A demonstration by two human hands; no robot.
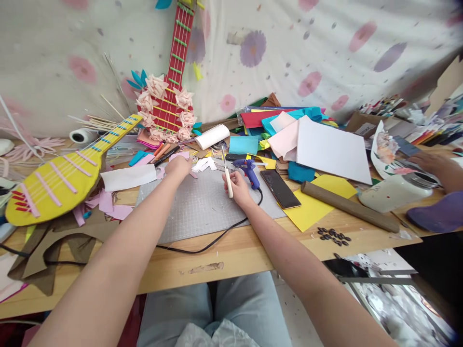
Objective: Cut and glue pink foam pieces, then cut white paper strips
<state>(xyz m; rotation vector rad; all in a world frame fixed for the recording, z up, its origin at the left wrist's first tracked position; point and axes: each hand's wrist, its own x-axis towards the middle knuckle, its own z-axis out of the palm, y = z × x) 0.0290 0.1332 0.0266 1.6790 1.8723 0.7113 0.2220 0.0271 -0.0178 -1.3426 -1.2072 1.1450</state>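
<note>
My left hand (179, 167) is at the far left part of the grey cutting mat (202, 207), its fingers curled down among pink and white paper scraps. Whatever they pinch is hidden behind the hand. White paper strips (205, 165) lie just to its right. In my right hand (238, 187) is a white-handled craft knife (228, 182), its thin metal end pointing away from me. A blue hot glue gun (249, 169) lies right beside that hand, its black cord crossing the mat. A metal ruler (224, 165) lies partly hidden beyond the knife.
A yellow paper lute (68, 180) is at left; a red one (170, 106) leans on the back curtain. A phone (280, 188), brown tube (349, 206), black rings (333, 236) and white jar (394, 190) are at right, near another person's hand (436, 166).
</note>
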